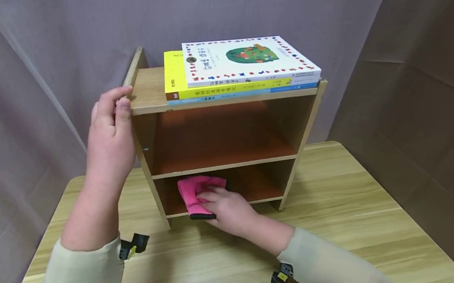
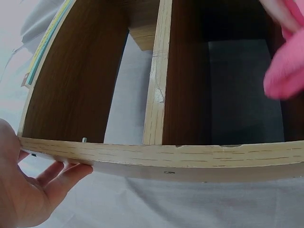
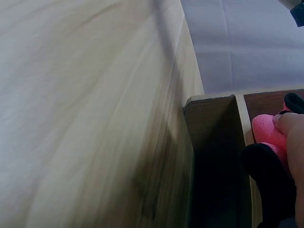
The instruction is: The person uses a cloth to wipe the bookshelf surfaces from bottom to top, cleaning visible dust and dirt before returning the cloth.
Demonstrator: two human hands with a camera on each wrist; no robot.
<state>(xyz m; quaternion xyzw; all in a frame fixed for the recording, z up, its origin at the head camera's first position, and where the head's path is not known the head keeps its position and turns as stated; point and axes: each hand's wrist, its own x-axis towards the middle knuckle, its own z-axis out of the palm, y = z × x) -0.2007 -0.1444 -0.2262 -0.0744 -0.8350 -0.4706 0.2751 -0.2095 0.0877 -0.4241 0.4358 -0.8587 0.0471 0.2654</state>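
Note:
A small wooden shelf unit point(image 1: 226, 166) stands on the table. My left hand point(image 1: 112, 132) rests at its upper left corner, fingertips on the top edge; the left wrist view shows that hand point(image 2: 28, 190) with fingers and thumb along the outside of the side panel. My right hand point(image 1: 232, 207) grips a pink cloth point(image 1: 192, 193) with black edging at the left part of the lowest compartment. In the right wrist view the bunched cloth point(image 3: 267, 128) sits under the fingers by the bottom board. The rear of that compartment is partly hidden behind hand and cloth.
Several books point(image 1: 243, 64) lie stacked on the unit's top, a white-covered one uppermost, yellow and blue ones beneath. The middle shelf board point(image 1: 224, 153) is bare reddish brown. Grey curtains point(image 1: 210, 6) hang behind the wooden table point(image 1: 347, 221).

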